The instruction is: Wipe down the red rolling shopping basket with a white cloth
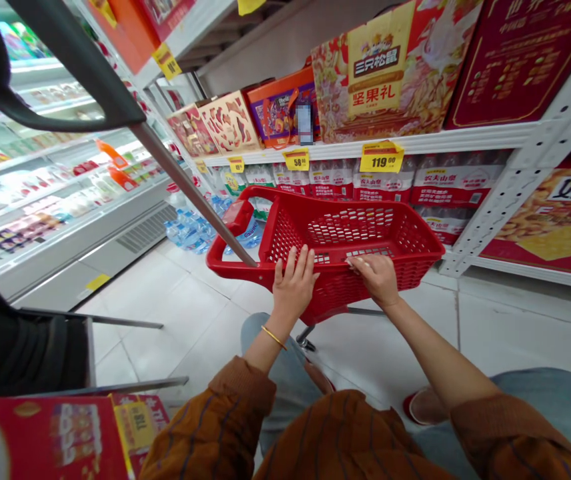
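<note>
A red plastic shopping cart (pixel 333 291) with perforated walls stands before me, its handle end to the left. My left hand (pixel 294 280) lies on the cart's near rim with its fingers stretched out, a gold bangle on the wrist. Farther right along the same rim, my right hand (pixel 378 277) rests with curled fingers closed together. A tiny white edge shows at its fingertips; what it belongs to is too small to make out. Through the basket's holes I see only the floor and shelf.
Gift boxes (pixel 380 73) line the shelf behind the cart, above packs of bottled water (pixel 383 180). Shrink-wrapped bottles (pixel 190 223) stand on the floor. A grey metal pole (pixel 190 190) slants down to the cart. Left are a refrigerated display (pixel 115 233) and a red box (pixel 40 437).
</note>
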`<state>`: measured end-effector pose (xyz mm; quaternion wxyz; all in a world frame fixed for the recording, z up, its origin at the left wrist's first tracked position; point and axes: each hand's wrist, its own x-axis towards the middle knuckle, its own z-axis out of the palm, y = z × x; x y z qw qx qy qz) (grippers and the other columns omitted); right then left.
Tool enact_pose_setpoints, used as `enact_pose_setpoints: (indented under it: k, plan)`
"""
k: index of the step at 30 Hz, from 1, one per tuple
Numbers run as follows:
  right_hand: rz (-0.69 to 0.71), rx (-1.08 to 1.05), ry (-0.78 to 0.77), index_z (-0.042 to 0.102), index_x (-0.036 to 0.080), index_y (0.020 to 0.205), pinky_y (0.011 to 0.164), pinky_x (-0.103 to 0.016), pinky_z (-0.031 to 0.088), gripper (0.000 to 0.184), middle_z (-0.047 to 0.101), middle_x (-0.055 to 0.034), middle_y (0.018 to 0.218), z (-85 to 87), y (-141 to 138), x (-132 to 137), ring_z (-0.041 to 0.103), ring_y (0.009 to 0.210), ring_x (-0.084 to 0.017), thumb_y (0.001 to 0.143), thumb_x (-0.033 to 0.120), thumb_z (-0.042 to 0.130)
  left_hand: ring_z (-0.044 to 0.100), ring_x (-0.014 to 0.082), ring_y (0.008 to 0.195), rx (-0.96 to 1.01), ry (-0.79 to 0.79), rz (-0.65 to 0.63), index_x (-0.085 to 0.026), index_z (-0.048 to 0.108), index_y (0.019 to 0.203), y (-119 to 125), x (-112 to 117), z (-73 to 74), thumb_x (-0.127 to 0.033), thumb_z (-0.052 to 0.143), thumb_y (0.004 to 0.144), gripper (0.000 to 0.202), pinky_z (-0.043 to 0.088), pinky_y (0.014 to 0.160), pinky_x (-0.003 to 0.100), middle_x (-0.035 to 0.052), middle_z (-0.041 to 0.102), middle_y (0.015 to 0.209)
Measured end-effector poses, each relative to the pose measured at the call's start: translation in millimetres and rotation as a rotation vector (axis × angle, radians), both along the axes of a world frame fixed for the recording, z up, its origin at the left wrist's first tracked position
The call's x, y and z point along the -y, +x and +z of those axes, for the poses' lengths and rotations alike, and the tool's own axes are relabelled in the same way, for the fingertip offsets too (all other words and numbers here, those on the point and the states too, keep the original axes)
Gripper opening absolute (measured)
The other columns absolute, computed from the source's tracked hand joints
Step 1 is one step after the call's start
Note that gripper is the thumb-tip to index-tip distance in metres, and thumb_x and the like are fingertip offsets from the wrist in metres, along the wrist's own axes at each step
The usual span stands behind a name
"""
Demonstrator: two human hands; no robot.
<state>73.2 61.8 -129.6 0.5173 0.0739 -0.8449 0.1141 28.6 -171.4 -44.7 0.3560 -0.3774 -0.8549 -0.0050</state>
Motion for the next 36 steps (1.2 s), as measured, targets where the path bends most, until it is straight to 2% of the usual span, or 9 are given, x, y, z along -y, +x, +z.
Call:
enact_pose_setpoints:
  k: [3,5,9,16,21,26,32,34,36]
  plan:
    - [0.012,0.015,0.008,0.068,0.023,0.112,0.079,-0.029,0.042,0.023,0.072,-0.0056,0.097,0.8,2,2,0.063,0.089,-0.015,0.097,0.022,0.051,0.040,0.0289,0.139,0.023,0.000,0.011,-0.030,0.038,0.146,-3,12,0.4,-0.037,0.047,0.096,0.052,0.015,0.117,0.054,0.0075,0.050,0.146]
    - [0.034,0.038,0.024,0.067,0.022,0.114,0.079,-0.029,0.042,0.024,0.073,-0.0058,0.099,1.1,3,3,0.063,0.091,-0.016,0.097,0.023,0.051,0.043,0.0296,0.136,0.027,-0.027,-0.015,-0.032,0.042,0.144,-6,15,-2.3,-0.037,0.048,0.095,0.049,0.016,0.117,0.056,0.0063,0.055,0.141]
    - [0.027,0.024,0.052,0.067,0.021,0.115,0.077,-0.029,0.040,0.024,0.073,-0.0059,0.100,0.1,1,6,0.063,0.091,-0.016,0.097,0.023,0.052,0.054,0.0282,0.119,0.023,-0.031,-0.043,-0.031,0.053,0.135,-11,17,-8.2,-0.034,0.048,0.095,0.040,0.016,0.116,0.057,0.0049,0.067,0.125]
    - [-0.035,-0.001,0.048,0.069,0.022,0.111,0.076,-0.030,0.040,0.022,0.074,-0.0055,0.097,3.2,2,15,0.064,0.089,-0.016,0.097,0.024,0.052,0.054,0.0267,0.113,0.033,0.017,-0.072,-0.030,0.058,0.128,-11,16,-10.1,-0.032,0.050,0.094,0.035,0.018,0.114,0.055,0.0044,0.069,0.119]
    - [0.011,-0.016,0.111,0.068,0.022,0.112,0.075,-0.030,0.039,0.022,0.073,-0.0047,0.098,17.8,-6,43,0.063,0.087,-0.016,0.097,0.024,0.052,0.053,0.0267,0.113,0.032,0.024,-0.086,-0.028,0.058,0.129,-9,16,-10.7,-0.033,0.048,0.095,0.036,0.017,0.115,0.055,0.0047,0.068,0.120]
    - [0.008,-0.005,0.056,0.066,0.024,0.116,0.074,-0.030,0.038,0.025,0.071,-0.0057,0.102,22.8,-16,68,0.061,0.089,-0.016,0.097,0.023,0.049,0.053,0.0269,0.115,0.067,0.036,-0.089,-0.027,0.058,0.129,-7,14,-9.5,-0.035,0.049,0.094,0.037,0.019,0.115,0.054,0.0057,0.068,0.122]
    - [0.033,0.000,0.097,0.065,0.025,0.118,0.072,-0.030,0.037,0.026,0.070,-0.0056,0.097,25.3,-14,63,0.058,0.085,-0.016,0.096,0.020,0.052,0.054,0.0250,0.120,0.046,0.003,-0.124,-0.022,0.047,0.140,-6,23,-0.1,-0.037,0.044,0.097,0.046,0.017,0.118,0.048,0.0070,0.062,0.133]
    - [0.039,0.013,0.109,0.064,0.024,0.118,0.073,-0.030,0.037,0.026,0.070,-0.0055,0.097,26.2,-13,60,0.058,0.085,-0.016,0.096,0.021,0.053,0.051,0.0251,0.128,0.026,0.051,-0.106,-0.020,0.044,0.143,-6,32,5.8,-0.038,0.044,0.097,0.050,0.017,0.118,0.046,0.0087,0.058,0.138]
    - [0.042,0.028,0.094,0.065,0.026,0.118,0.073,-0.030,0.038,0.025,0.070,-0.0051,0.097,26.0,-11,58,0.058,0.085,-0.016,0.095,0.023,0.055,0.045,0.0277,0.134,0.001,0.141,-0.034,-0.021,0.044,0.143,-7,43,11.2,-0.041,0.046,0.095,0.052,0.013,0.119,0.048,0.0108,0.055,0.141]
